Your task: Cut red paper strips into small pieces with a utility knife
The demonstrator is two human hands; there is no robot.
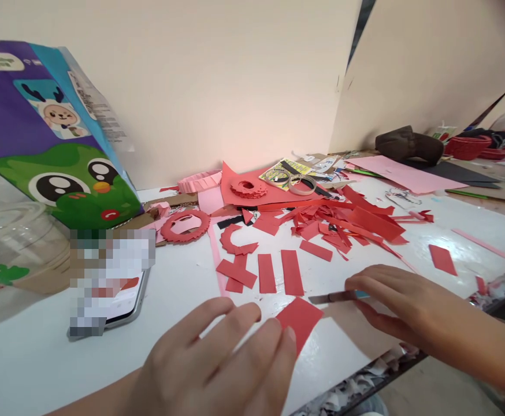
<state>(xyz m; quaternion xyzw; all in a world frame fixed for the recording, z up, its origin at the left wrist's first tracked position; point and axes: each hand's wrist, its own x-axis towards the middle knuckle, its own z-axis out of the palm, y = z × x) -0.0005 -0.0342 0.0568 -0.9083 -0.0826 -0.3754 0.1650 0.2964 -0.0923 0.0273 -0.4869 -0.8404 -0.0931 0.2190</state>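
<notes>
My left hand [226, 358] lies over the near part of a red paper piece [302, 318], its fingertips at the paper's left side; the thumb is hidden. My right hand [391, 300] is closed round a thin tool [339, 296] with a grey blade-like tip, which points left just above the red piece. Beyond the hands, two red strips [293, 271] lie side by side, and two more cross each other [236, 274]. A curved, jagged red paper piece [230, 240] lies just behind them.
A phone [126, 300] lies at the left, before a purple and green bag [62, 150] and a clear plastic cup [14, 248]. Red scraps [343, 222], tape rings [302, 185] and pink paper [404, 173] cover the back. The table's edge runs along the lower right.
</notes>
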